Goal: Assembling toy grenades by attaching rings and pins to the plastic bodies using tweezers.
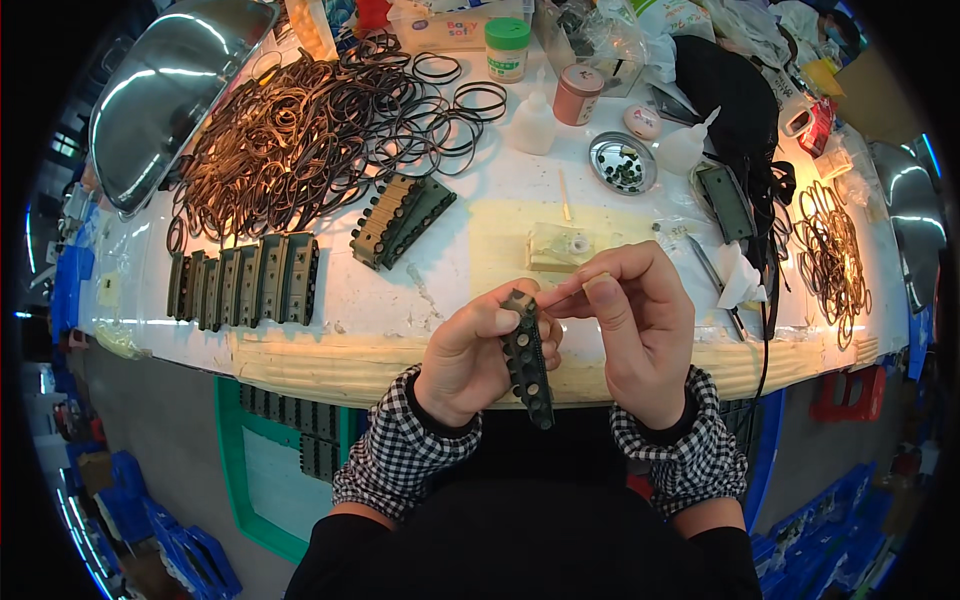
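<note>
White table (370,310) w/ a big pile of dark bands (290,140) back left. R hand (645,335) is just beside the L one, thumb + index close tgthr, can't tell if anything's pinched btwn. L hand (465,355) is clamped on a green strip (530,365), tilted, at the near edge abt center. Lil round dish (594,152) w/ bits, farther back.

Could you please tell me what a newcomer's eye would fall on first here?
Probably the big tangled heap of thin dark rubbery-looking loops on the upper left of the white workbench. Next, the dark-green wheeled strip in the left hand near the centre, and the shiny grey metallic-looking dome left of the heap.
</note>
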A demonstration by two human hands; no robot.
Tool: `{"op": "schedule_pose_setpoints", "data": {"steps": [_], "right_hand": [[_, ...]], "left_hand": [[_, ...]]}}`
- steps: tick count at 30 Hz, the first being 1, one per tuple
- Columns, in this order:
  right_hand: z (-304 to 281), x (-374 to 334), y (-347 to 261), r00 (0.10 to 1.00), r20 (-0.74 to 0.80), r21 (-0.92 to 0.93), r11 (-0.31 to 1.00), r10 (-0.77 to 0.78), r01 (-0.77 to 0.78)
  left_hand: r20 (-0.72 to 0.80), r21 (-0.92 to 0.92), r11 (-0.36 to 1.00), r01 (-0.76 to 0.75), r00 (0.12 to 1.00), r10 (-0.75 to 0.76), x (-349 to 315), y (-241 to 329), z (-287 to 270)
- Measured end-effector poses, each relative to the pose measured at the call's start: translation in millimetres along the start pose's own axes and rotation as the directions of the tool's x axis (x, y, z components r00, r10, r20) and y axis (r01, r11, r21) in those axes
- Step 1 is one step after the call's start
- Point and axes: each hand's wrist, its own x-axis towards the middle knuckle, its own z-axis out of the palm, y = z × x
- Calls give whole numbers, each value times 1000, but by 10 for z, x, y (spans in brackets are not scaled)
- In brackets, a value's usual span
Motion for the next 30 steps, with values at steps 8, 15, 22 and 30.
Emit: {"op": "schedule_pose_setpoints", "data": {"steps": [8, 15, 22, 30], "right_hand": [[-310, 287, 102, 874, 21, -741, 579, -486, 340], [-286, 269, 58, 855, 119, -814, 443, -504, 375], [-52, 54, -10, 998, 39, -132, 990, -53, 58], [-3, 60, 21, 998, 53, -60, 998, -16, 19]], "left_hand": [[9, -20, 999, -25, 1000, 25, 24, 10, -15], [-1, -30, 999, -15, 1000, 15, 34, 10, 10], [68, -111, 994, 8, 998, 0, 32, -2, -62], [70, -96, 995, 17, 998, -10, 26, 5, -74]]}}
